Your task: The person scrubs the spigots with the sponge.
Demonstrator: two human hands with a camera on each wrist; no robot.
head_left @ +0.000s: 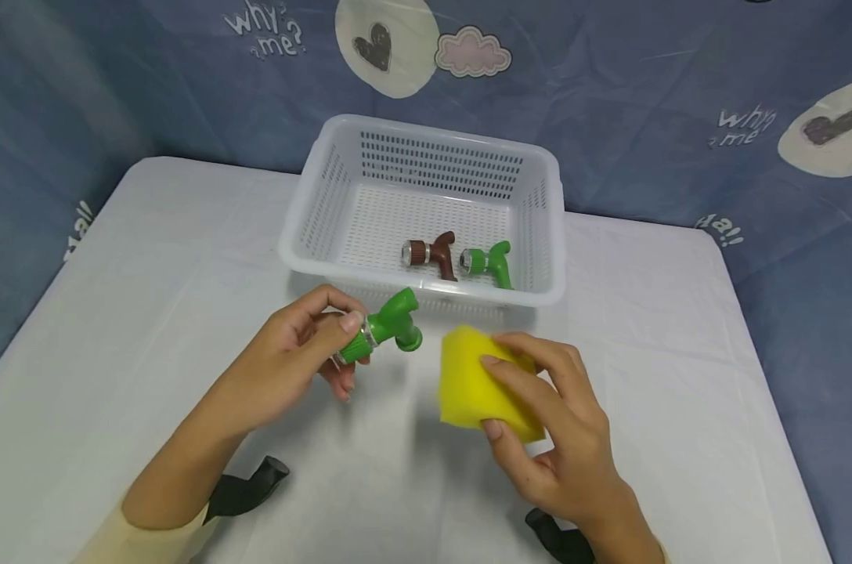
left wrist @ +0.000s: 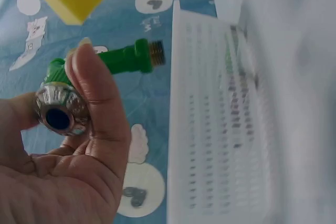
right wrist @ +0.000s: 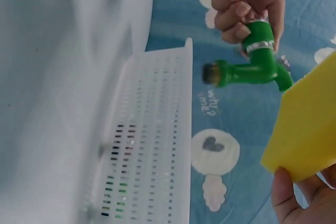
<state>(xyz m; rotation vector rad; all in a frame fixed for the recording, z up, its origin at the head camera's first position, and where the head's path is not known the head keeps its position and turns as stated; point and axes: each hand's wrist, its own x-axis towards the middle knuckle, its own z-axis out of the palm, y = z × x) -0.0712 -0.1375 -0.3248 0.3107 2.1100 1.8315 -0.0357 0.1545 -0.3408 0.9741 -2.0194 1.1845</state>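
Observation:
My left hand (head_left: pixel 292 352) pinches a green tap (head_left: pixel 394 317) by its ribbed collar end, thumb on top. The tap's spout and handle point toward the right. In the left wrist view the tap (left wrist: pixel 123 60) shows its brass-coloured threaded inlet and a chrome ring with a dark opening. My right hand (head_left: pixel 567 423) grips a yellow sponge (head_left: pixel 478 384) between thumb and fingers, a short gap to the right of the tap. From the right wrist, the sponge (right wrist: pixel 310 124) looks like a thick block, overlapping the tap's tip in that view.
A white perforated basket (head_left: pixel 426 125) stands at the back of the white-covered table (head_left: pixel 151 258). Inside it lie a brown tap (head_left: pixel 440 252) and another green tap (head_left: pixel 498 262). Behind hangs a blue printed cloth (head_left: pixel 609 94). Black straps (head_left: pixel 246 489) show at both wrists.

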